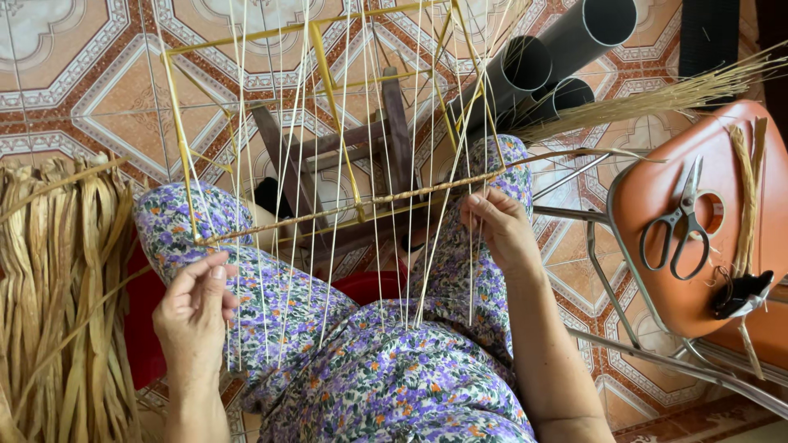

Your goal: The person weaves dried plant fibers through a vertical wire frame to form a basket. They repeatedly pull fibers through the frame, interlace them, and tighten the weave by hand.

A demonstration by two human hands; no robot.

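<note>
Head view. Frame, yellow rods, resting across the lap, strung with pale strands. Left hand loosely curling, fingertips pinching strands at the near rail. Right hand closing on strands at the rail's right end. Fibre bundle lying left, partly cut off. Scissors lying on orange chair. Grey pipes lying behind. Dark stool showing through the strands, partly hidden.
</note>
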